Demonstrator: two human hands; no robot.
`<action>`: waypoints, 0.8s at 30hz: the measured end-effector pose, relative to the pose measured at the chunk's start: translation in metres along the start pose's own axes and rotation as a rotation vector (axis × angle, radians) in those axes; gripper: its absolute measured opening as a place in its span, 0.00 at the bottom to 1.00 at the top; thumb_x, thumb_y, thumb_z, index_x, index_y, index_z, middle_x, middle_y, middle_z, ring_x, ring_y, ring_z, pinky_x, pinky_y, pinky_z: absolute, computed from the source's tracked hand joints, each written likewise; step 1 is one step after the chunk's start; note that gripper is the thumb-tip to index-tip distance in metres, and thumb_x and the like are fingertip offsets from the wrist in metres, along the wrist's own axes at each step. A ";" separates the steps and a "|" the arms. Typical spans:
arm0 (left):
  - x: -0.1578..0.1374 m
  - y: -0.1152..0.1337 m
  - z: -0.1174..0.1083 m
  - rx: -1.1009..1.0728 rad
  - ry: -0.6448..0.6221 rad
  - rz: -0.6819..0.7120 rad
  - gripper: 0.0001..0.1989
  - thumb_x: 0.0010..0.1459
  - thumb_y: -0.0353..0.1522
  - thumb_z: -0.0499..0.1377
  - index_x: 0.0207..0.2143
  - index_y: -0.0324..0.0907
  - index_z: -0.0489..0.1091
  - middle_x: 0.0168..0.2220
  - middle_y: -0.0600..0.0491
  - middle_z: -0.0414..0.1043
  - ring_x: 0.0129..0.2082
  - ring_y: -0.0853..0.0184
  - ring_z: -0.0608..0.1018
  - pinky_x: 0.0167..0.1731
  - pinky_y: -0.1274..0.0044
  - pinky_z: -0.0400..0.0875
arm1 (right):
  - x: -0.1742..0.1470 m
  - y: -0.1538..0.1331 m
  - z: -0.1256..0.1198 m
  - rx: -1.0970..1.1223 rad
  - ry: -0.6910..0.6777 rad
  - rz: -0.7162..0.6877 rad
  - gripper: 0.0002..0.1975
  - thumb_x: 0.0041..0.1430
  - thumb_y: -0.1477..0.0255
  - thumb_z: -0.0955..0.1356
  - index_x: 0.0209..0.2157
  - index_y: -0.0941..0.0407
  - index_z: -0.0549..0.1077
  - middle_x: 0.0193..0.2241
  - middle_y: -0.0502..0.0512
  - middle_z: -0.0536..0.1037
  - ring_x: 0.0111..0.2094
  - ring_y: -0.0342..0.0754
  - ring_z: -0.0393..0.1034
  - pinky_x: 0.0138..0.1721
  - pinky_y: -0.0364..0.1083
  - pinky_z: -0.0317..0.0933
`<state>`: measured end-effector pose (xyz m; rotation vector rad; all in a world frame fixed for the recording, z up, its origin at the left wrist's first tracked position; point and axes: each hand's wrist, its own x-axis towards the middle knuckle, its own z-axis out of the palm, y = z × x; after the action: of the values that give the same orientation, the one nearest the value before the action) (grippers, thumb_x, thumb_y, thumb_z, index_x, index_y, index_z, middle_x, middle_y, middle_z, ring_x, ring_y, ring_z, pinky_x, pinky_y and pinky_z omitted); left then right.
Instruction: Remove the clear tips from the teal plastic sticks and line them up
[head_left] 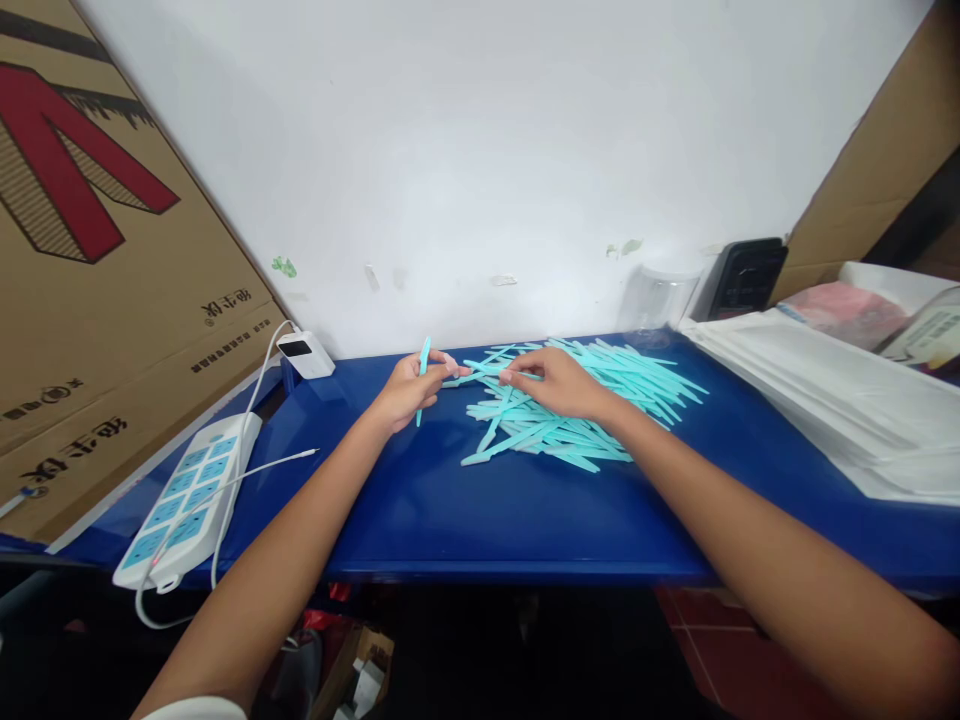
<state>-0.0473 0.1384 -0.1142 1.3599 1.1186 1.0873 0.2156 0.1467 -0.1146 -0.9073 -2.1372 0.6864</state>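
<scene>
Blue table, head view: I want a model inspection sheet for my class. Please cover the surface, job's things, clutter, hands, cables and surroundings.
Surface: blue table, glossy.
Job's things: pile of turquoise sticks, lying crisscross.
Clutter: power strip and white device at left; white sheet-like material at right.
Hands: left hand holds a turquoise stick; right hand has its fingertips at the pile, grip unclear.
Cables: white cable crosses the power strip, its tip loose on the table.
Surroundings: pale wall behind; cardboard box at left.
</scene>
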 end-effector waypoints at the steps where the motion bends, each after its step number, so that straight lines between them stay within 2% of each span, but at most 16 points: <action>1: 0.000 0.000 0.000 0.017 0.005 0.000 0.22 0.51 0.45 0.72 0.41 0.41 0.71 0.36 0.50 0.80 0.16 0.81 0.50 0.16 0.82 0.41 | 0.000 0.000 -0.002 0.003 0.012 0.003 0.19 0.67 0.59 0.67 0.35 0.57 0.84 0.34 0.55 0.85 0.37 0.52 0.77 0.43 0.47 0.65; 5: 0.000 -0.003 -0.001 0.135 0.019 0.006 0.28 0.52 0.50 0.71 0.46 0.39 0.77 0.39 0.48 0.79 0.18 0.80 0.55 0.18 0.82 0.45 | 0.002 -0.001 -0.008 0.008 0.029 0.015 0.20 0.69 0.60 0.65 0.36 0.57 0.85 0.37 0.55 0.86 0.41 0.53 0.78 0.47 0.47 0.65; 9: 0.000 -0.005 -0.001 0.188 0.003 0.014 0.29 0.52 0.51 0.70 0.48 0.40 0.79 0.39 0.47 0.79 0.21 0.78 0.58 0.19 0.81 0.48 | 0.001 -0.002 -0.010 -0.005 0.011 0.037 0.22 0.69 0.58 0.64 0.36 0.57 0.86 0.35 0.55 0.86 0.36 0.51 0.77 0.42 0.47 0.65; 12: 0.001 -0.006 -0.003 0.176 0.011 0.027 0.29 0.53 0.52 0.70 0.47 0.39 0.80 0.40 0.46 0.79 0.20 0.79 0.56 0.19 0.81 0.46 | 0.001 -0.002 -0.010 0.001 0.009 0.043 0.21 0.69 0.59 0.64 0.36 0.57 0.85 0.34 0.55 0.85 0.36 0.51 0.76 0.43 0.48 0.66; 16: 0.002 -0.006 -0.005 0.150 0.010 0.030 0.29 0.52 0.52 0.70 0.44 0.37 0.81 0.44 0.43 0.80 0.19 0.80 0.52 0.18 0.80 0.43 | 0.001 0.000 -0.009 0.030 0.026 0.025 0.14 0.64 0.61 0.69 0.36 0.55 0.84 0.38 0.55 0.86 0.42 0.53 0.78 0.50 0.51 0.68; 19: 0.001 -0.006 -0.006 0.169 0.007 0.025 0.28 0.52 0.52 0.70 0.42 0.37 0.82 0.47 0.41 0.80 0.19 0.80 0.53 0.18 0.80 0.43 | 0.000 0.001 -0.008 0.050 0.036 0.013 0.12 0.63 0.63 0.70 0.37 0.55 0.84 0.41 0.56 0.86 0.46 0.54 0.78 0.55 0.53 0.67; 24: 0.000 -0.006 -0.004 0.214 -0.020 0.022 0.28 0.53 0.54 0.68 0.42 0.39 0.82 0.49 0.42 0.80 0.19 0.79 0.55 0.19 0.80 0.45 | 0.000 0.000 -0.008 0.063 0.040 0.012 0.12 0.63 0.63 0.70 0.37 0.54 0.84 0.40 0.56 0.86 0.46 0.55 0.78 0.57 0.55 0.67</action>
<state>-0.0518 0.1392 -0.1198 1.5490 1.2356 0.9887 0.2216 0.1486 -0.1097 -0.8931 -2.0656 0.7315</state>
